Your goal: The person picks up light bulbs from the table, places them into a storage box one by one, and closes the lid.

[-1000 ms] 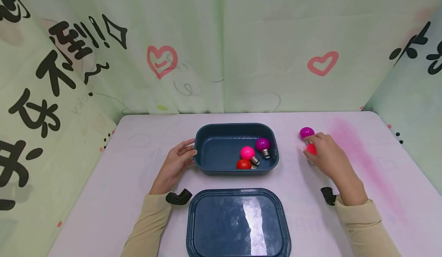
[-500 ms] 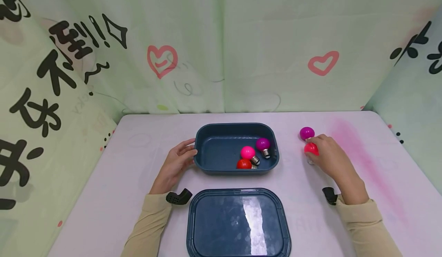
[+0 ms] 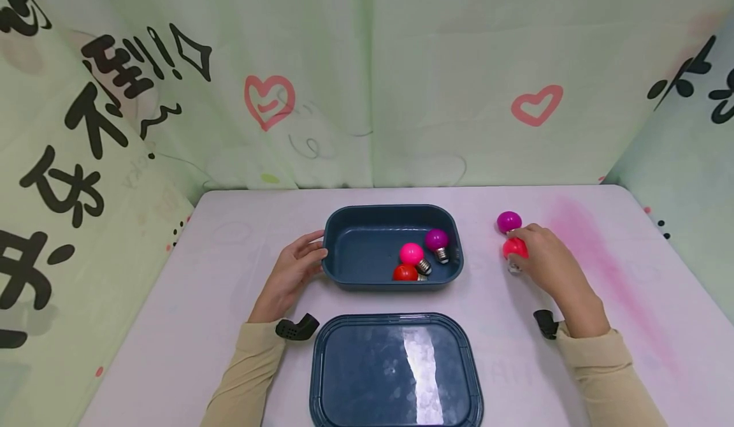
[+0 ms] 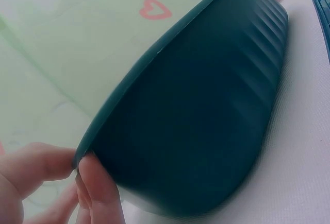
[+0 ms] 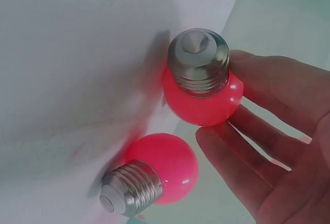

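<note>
Pinched between the thumb and fingers of my right hand (image 3: pixel 541 258) is a red light bulb (image 3: pixel 515 247), its metal screw base (image 5: pixel 198 62) turned toward the right wrist camera. Just beyond it lies a purple bulb (image 3: pixel 509 222), which looks pinkish in the right wrist view. My left hand (image 3: pixel 295 267) grips the left end of a dark blue rectangular container (image 3: pixel 361 283), fingertips at its rim in the left wrist view. Inside the container, toward the right, are a purple bulb (image 3: pixel 436 239), a pink bulb (image 3: pixel 411 253) and a red bulb (image 3: pixel 405 273), partly hidden by the front wall.
A dark blue lid (image 3: pixel 373 376) lies flat on the white table (image 3: pixel 229 242), in front of the container and between the forearms. Green cloth walls (image 3: pixel 424 134) with hearts and black lettering enclose the back and sides.
My right hand has adjusted its hold on the red bulb, whose round part and base show more now. My left hand and the container have stayed in place.
</note>
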`<state>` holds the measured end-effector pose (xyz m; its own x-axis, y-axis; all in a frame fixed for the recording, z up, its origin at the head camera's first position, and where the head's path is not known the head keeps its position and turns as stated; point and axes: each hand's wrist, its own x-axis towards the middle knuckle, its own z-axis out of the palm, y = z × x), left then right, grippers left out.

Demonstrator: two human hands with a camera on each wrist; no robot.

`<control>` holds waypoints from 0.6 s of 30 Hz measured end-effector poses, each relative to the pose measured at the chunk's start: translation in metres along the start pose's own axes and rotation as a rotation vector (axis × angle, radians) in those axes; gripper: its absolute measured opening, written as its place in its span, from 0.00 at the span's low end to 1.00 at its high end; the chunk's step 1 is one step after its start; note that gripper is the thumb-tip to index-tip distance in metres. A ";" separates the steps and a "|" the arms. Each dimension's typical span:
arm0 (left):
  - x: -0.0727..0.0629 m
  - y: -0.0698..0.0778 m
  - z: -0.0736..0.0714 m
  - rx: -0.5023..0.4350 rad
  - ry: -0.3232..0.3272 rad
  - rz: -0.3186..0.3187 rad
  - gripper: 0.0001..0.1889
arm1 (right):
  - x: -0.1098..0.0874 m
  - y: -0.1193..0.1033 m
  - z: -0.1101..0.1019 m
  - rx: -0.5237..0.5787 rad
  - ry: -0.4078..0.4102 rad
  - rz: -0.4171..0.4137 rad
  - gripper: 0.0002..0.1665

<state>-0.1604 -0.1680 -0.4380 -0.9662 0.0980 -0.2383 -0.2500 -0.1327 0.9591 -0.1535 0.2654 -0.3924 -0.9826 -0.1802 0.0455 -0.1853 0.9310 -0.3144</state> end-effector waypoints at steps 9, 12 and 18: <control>0.000 0.000 0.001 -0.008 0.005 -0.001 0.24 | 0.006 -0.001 -0.003 0.035 -0.063 0.058 0.28; -0.001 0.000 0.001 -0.002 0.006 -0.002 0.24 | 0.006 -0.001 -0.004 0.045 -0.066 0.063 0.27; -0.001 0.000 0.001 -0.005 0.005 0.001 0.24 | 0.007 -0.002 -0.004 0.065 -0.057 0.055 0.27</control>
<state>-0.1597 -0.1672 -0.4377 -0.9668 0.0933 -0.2378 -0.2491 -0.1373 0.9587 -0.1596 0.2634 -0.3875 -0.9885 -0.1488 -0.0270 -0.1279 0.9179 -0.3755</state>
